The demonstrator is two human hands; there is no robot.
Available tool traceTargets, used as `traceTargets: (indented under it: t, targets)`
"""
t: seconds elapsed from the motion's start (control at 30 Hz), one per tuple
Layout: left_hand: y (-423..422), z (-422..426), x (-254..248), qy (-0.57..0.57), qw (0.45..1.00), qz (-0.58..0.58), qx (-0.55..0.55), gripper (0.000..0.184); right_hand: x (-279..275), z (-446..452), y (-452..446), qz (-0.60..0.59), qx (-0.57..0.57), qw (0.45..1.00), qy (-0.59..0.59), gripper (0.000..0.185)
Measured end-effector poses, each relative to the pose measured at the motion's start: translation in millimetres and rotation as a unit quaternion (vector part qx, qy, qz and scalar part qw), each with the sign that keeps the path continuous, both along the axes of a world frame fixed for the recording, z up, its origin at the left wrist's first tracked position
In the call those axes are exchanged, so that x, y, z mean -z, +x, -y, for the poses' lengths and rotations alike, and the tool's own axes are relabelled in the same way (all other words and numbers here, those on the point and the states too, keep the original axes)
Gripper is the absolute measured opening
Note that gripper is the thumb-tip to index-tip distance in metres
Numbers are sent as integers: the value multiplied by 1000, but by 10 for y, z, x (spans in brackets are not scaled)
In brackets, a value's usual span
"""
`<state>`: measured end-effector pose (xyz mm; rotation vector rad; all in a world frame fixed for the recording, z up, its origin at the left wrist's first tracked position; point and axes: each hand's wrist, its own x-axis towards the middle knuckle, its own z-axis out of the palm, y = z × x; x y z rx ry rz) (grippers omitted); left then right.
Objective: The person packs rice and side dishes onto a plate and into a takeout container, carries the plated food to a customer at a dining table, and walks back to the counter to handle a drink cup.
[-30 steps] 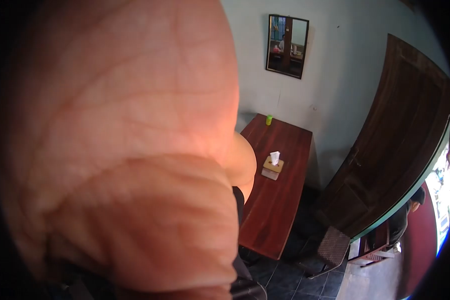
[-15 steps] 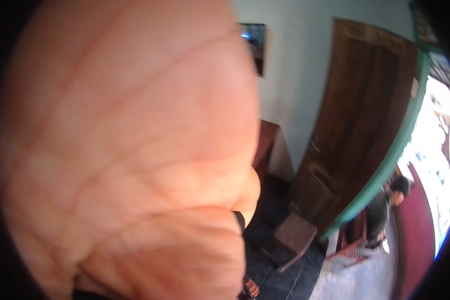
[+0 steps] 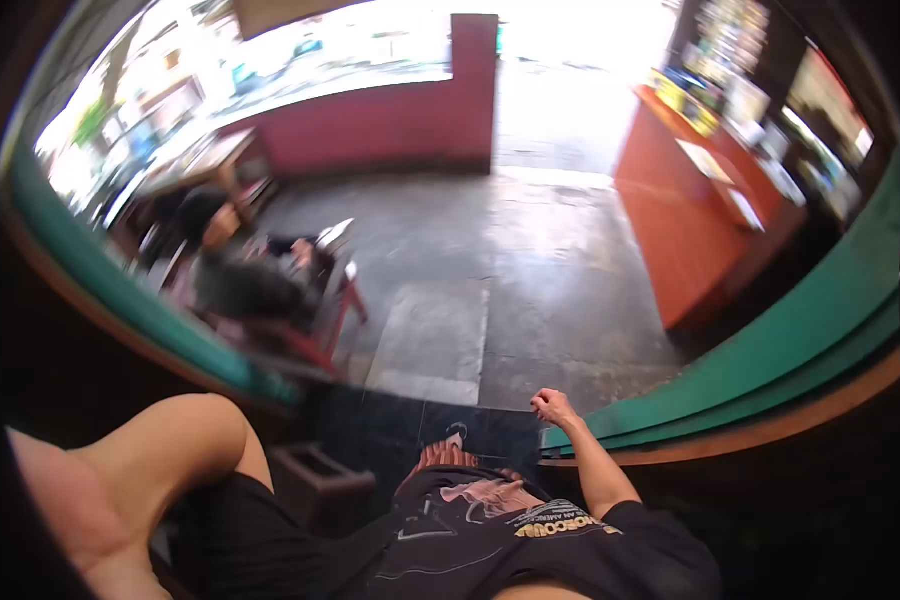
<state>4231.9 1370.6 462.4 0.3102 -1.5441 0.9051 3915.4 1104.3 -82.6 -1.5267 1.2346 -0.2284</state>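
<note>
L hand (image 3: 60, 495): lower L edge, arm bent, palm heel nr lens; fingers out of view, can't tell state.
R hand (image 3: 553, 406): out front, fingers curled in, nothing seen in grip; clenched or slack, can't tell.
Frame (image 3: 690, 402): green, R stretch just beside R hand; contact unclear.
Shirt (image 3: 440, 545): dark, printed, btwn arms.
Person (image 3: 245, 285): seated on L, red chair (image 3: 353, 305), blurry.
Counter (image 3: 660, 220): orange, upper R, beyond frame.
Wall (image 3: 380, 135): red, low, at back.
</note>
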Motion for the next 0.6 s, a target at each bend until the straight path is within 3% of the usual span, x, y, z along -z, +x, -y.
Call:
traceTargets:
  t: [0.03, 0.07, 0.2, 0.37, 0.47, 0.5, 0.6]
  targets:
    - [62, 483, -134, -14, 998, 2, 67, 22, -188, 153, -199, -15, 56, 998, -26, 15]
    - [84, 744, -174, -16, 996, 5, 91, 21, -246, 264, -342, -51, 38, 997, -41, 15]
    - [248, 1902, -174, -27, 978, 1, 206, 21, -218, 637, -653, -94, 179, 979, -18, 16]
    - [145, 3188, -53, -29, 958, -11, 286, 20, 247, 1459, -960, -55, 332, 940, 61, 14]
    - [-99, 3853, 256, -41, 946, -16, 321, 20, 901, 1922, -1060, 8, 446, 878, 176, 14]
    - [-222, 4075, 377, -57, 940, -15, 335, 20, 1129, 2064, -1137, 15, 456, 873, 174, 14]
    - [-618, 4791, 726, -93, 923, -16, 373, 20, 2083, 2450, -1417, -38, 408, 856, 316, 16]
